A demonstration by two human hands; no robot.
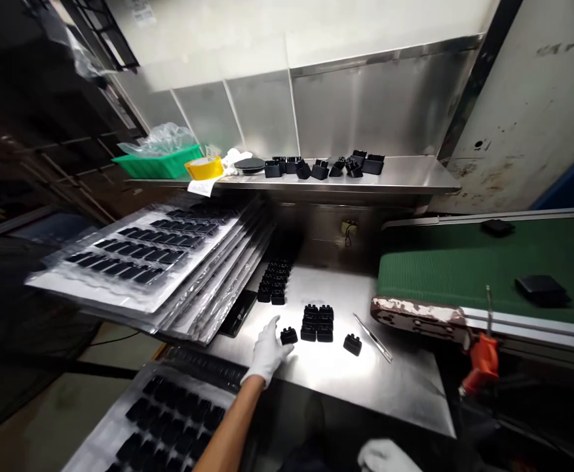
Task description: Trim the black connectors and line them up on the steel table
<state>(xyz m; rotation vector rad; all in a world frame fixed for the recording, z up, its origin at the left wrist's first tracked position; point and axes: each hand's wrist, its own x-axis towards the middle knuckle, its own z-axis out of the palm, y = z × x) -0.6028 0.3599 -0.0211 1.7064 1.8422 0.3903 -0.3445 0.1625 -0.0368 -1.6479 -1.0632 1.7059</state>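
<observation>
My left hand (266, 353), in a white glove, reaches over the steel table. Its fingers and thumb are apart around a small black plastic part (288, 336), which sits at the fingertips; whether they touch it I cannot tell. Just right of it stands a compact block of black parts (317, 324) in two columns. One more black part (352, 344) lies alone, beside a slim pen-like tool (373, 337). Low at the frame's bottom edge is my right hand (385, 455), also gloved, partly cut off and away from the table; its fingers do not show clearly.
A double row of black parts (274, 282) stands farther back. Left are stacked trays (120, 252) of black parts and a lower tray (169, 419). A green conveyor (444, 262) runs at right, with an orange-handled tool (483, 360) at its edge. Above is a loaded shelf (409, 174).
</observation>
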